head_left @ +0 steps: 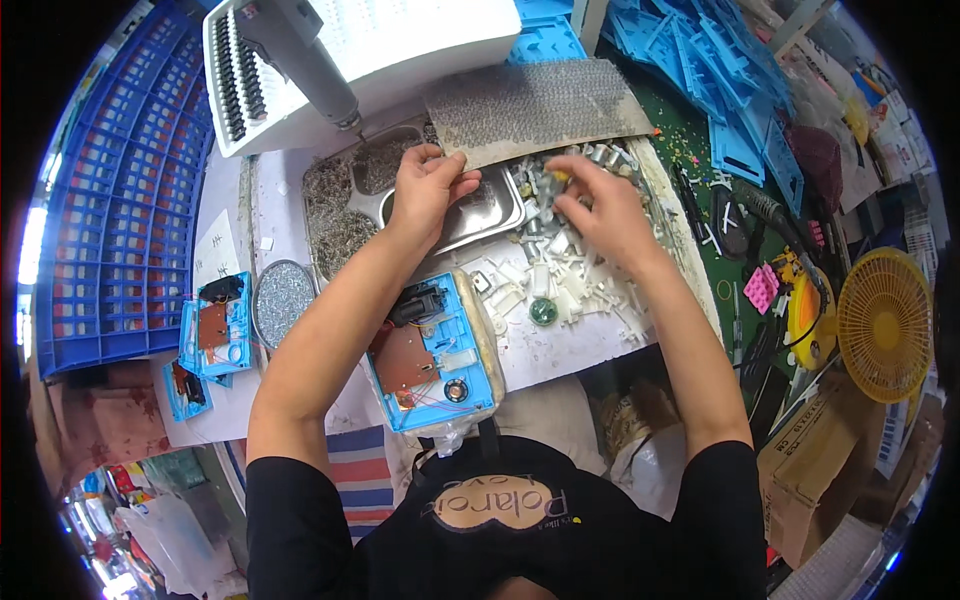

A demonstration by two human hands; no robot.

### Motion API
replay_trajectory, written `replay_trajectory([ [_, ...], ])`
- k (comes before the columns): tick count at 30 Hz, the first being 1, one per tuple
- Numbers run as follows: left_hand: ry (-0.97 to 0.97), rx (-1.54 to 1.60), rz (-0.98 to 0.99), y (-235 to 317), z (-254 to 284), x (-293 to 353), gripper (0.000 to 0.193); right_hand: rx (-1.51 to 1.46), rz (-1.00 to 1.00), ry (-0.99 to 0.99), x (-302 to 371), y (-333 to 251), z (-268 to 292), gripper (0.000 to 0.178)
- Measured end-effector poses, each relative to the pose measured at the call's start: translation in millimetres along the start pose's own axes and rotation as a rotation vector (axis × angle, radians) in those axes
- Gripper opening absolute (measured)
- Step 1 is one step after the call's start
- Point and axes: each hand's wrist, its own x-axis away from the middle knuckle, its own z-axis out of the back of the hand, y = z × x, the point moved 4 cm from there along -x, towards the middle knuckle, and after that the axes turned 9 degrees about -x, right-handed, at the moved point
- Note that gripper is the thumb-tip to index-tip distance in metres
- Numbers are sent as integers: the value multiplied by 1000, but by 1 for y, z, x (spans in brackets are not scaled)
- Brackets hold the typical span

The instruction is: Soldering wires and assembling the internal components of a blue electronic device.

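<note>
My left hand (428, 192) is closed at the near left corner of a grey bumpy sheet (540, 108), its thumb and finger pinching the edge. Under that corner is a steel tray (505, 212), partly hidden by my hand and the sheet. My right hand (610, 212) reaches over a pile of white plastic parts (570, 285) and small metal pieces, thumb and finger curled toward each other around something small and blurred. Near my body lies an open blue casing (462, 345) with a brown board, wires and a round black part, on a padded block.
An electric screwdriver (310, 75) hangs over a compartment tray of screws (340, 215). A round dish of small metal bits (283, 300) and more blue casings (215, 325) lie left. Blue crate (120, 200) stands far left; blue panels (690, 60) and a yellow fan (884, 325) are right.
</note>
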Motion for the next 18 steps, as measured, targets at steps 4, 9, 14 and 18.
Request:
replay_trajectory([
  [4, -25, -389, -70, 7, -5, 7, 39, -97, -53, -105, 5, 2, -7, 42],
  [9, 106, -1166, -494, 29, -3, 17, 25, -298, -2, 162, 20, -22, 24, 43],
  [14, 149, -1338, -912, 54, -23, 21, 22, -709, -375, -4, 99, -46, 24, 46],
  [18, 54, -1286, -974, 47, -56, 0, 12, -814, -654, -191, 144, -25, 9, 44],
])
